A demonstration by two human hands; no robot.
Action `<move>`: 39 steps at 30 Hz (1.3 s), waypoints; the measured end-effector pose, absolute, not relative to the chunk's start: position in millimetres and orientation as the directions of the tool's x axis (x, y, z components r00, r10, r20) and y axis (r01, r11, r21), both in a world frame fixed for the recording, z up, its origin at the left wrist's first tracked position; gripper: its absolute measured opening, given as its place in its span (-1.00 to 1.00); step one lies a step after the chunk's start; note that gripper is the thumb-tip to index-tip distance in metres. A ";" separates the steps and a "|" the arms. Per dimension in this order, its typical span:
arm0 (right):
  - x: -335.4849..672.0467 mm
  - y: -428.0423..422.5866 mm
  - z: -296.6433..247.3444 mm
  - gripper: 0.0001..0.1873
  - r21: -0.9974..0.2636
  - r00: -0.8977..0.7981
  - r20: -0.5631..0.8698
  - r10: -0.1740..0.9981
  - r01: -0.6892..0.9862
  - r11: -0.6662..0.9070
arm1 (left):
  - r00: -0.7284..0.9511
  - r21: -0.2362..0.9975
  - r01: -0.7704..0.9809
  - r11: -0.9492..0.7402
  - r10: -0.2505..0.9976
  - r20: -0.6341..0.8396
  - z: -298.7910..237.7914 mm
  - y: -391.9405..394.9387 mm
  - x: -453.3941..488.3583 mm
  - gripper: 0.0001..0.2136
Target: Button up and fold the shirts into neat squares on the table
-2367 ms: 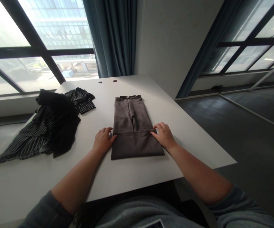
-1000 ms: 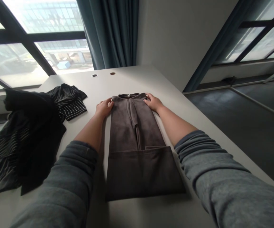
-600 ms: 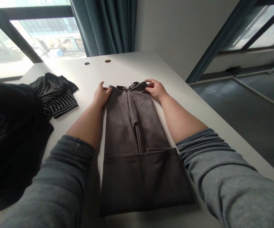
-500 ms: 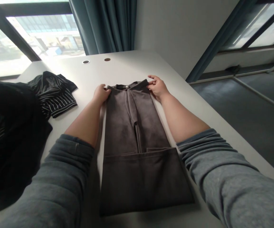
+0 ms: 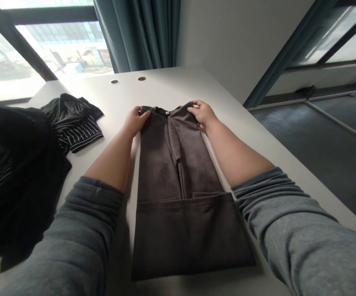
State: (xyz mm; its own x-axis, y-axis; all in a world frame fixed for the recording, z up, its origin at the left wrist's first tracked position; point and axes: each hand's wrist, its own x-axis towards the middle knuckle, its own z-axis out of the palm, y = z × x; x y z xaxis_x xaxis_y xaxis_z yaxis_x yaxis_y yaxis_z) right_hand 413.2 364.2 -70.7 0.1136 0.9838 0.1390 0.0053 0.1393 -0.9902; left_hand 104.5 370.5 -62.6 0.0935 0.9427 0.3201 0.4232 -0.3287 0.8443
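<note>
A pair of brown-grey trousers (image 5: 159,164) lies lengthwise on the white table, waistband at the far end. Its lower legs are folded up over themselves, making a wide flap near me. My left hand (image 5: 136,120) pinches the left corner of the waistband, thumb on top and fingers behind the cloth. At the right corner, my right hand (image 5: 203,114) grips the waistband the same way, thumb over the edge. A small white label shows inside the back of the waist, between the hands.
Left of the trousers lie a dark striped garment (image 5: 75,123) and a larger heap of black clothing (image 5: 23,176). The white table (image 5: 227,119) has two round cable holes at the back. Beyond it are a window, a teal curtain (image 5: 140,33) and a wall.
Both hands have tightened on the waistband corners, thumbs now lying over the cloth. The waistband edge has lifted and curled slightly toward me. The view has shifted a little.
</note>
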 end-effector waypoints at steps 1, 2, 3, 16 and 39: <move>414.9 361.9 -67.3 -0.66 -0.984 0.107 0.180 0.978 0.022 0.178 | 0.086 0.855 0.405 -0.323 0.945 0.316 -60.5 369.7 103.8 -0.81; 417.2 358.9 -63.5 -0.67 -0.975 0.092 0.222 0.971 0.037 0.219 | 0.084 0.867 0.386 -0.314 0.948 0.306 -57.8 368.6 102.8 -0.82; 419.8 355.1 -59.2 -0.68 -0.965 0.069 0.261 0.963 0.052 0.257 | 0.088 0.875 0.369 -0.315 0.949 0.304 -54.7 366.8 101.4 -0.84; 434.8 283.4 -10.6 -0.58 -0.859 0.061 0.481 0.874 0.232 0.457 | 0.134 0.760 0.429 -0.488 0.867 0.480 -17.8 295.5 66.9 -0.86; 429.3 183.0 11.1 -0.87 -0.670 -0.048 0.542 0.839 0.577 0.467 | 0.251 0.498 0.699 -0.513 0.828 0.502 11.0 205.4 65.9 -0.79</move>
